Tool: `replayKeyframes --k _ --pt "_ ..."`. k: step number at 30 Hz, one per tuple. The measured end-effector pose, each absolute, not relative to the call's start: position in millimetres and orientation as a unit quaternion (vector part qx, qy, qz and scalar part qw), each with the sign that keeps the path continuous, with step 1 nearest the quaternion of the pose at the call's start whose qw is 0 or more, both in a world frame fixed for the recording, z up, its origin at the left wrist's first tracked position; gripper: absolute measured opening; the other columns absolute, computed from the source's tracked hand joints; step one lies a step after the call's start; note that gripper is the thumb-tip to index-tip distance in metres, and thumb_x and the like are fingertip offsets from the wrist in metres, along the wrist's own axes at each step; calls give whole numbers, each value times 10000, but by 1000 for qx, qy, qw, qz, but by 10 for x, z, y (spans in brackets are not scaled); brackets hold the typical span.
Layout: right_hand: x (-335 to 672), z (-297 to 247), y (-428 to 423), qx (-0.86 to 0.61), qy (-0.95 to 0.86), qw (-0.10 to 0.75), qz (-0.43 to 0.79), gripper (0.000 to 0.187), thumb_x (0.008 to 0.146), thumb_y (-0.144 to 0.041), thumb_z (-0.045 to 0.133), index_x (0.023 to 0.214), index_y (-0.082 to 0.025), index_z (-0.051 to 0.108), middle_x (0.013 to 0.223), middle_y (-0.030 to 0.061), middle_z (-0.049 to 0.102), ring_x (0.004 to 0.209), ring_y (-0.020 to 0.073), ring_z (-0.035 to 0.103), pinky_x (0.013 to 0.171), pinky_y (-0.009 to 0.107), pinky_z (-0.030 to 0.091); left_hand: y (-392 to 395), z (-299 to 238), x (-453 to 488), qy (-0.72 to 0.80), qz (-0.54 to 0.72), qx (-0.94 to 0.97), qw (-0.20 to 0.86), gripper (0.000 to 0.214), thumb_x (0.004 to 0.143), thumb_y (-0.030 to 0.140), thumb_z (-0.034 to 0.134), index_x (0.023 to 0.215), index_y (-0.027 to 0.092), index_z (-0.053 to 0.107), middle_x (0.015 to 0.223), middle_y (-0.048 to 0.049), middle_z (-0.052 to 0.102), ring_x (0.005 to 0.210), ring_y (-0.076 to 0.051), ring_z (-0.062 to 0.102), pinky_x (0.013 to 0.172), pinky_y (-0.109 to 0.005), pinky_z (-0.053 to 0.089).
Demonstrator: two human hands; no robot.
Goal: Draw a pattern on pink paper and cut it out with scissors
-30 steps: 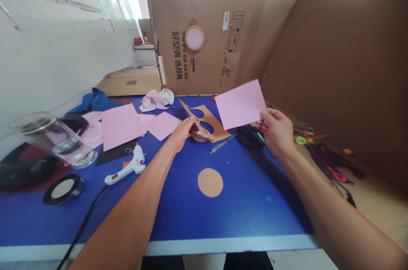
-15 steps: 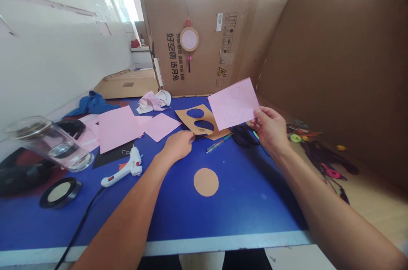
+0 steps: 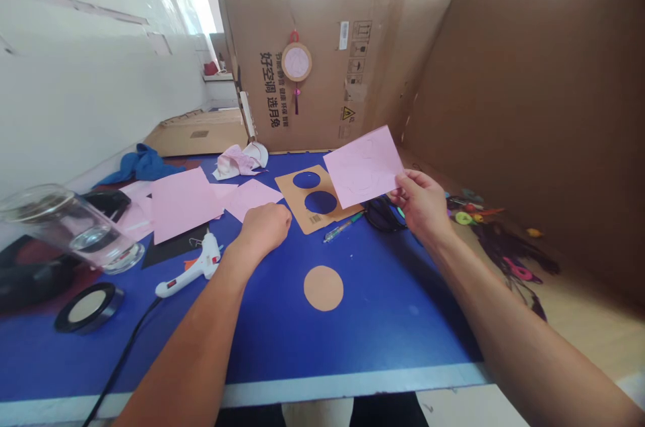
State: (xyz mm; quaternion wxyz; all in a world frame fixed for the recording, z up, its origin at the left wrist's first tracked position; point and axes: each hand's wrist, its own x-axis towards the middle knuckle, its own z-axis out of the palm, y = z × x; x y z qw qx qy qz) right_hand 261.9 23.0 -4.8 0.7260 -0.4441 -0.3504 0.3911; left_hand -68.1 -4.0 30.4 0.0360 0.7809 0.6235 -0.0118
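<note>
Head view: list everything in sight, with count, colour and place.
Blue table top: 1, blue, under the items below.
Square pink paper sheets: several, pink, left of centre on the table.
Rectangular pink paper sheet: 1, pink, held up in the air.
Cardboard stencil with two round holes: 1, brown, mid-table.
Round card disc: 1, tan, near table edge.
Hot glue gun: 1, white, left of the disc.
Clear glass tumbler: 1, clear, far left, tilted.
Tape roll: 1, black, front left.
Green pen: 1, green, beside the stencil.
Crumpled cloth: 1, pink and white, far table edge.
Blue cloth: 1, blue, far left.
Left hand: 1, curled, beside the stencil.
Right hand: 1, gripping the rectangular sheet.

Head cam fwd-down at L hand [image 3: 265, 232], R hand [image 3: 420, 205].
</note>
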Motion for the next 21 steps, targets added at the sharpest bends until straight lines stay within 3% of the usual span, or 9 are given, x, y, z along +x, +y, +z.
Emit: replayKeyframes --k 4,12,17,21 --pt "2610 -62 235 -440 -346 729 393 253 704 -283 939 843 -215 739 685 -35 652 551 88 614 460 159 552 -115 394 -609 623 -45 781 16 293 909 133 536 886 219 815 1075 -130 834 947 -320 774 765 -387 502" --pt "2606 -71 231 -444 -351 724 394 252 709 -286 936 850 -211 741 683 -33 657 551 86 611 465 156 552 -117 383 -615 625 -43 779 21 268 905 96 559 911 222 795 1056 -115 833 963 -315 784 755 -370 498" --pt "2614 -67 225 -446 -355 719 396 257 703 -274 936 855 -211 738 674 -35 649 556 90 618 472 157 557 -223 310 -440 596 43 802 -13 352 972 70 511 1152 219 774 1191 -113 822 1135 -298 767 847 -364 543" --pt "2612 -61 220 -443 -354 721 398 248 693 -260 928 856 -212 748 688 -31 666 553 88 616 469 161 563 -355 229 -209 547 64 835 -6 338 999 66 503 1187 199 751 1259 -108 792 1186 -281 743 883 -365 577"
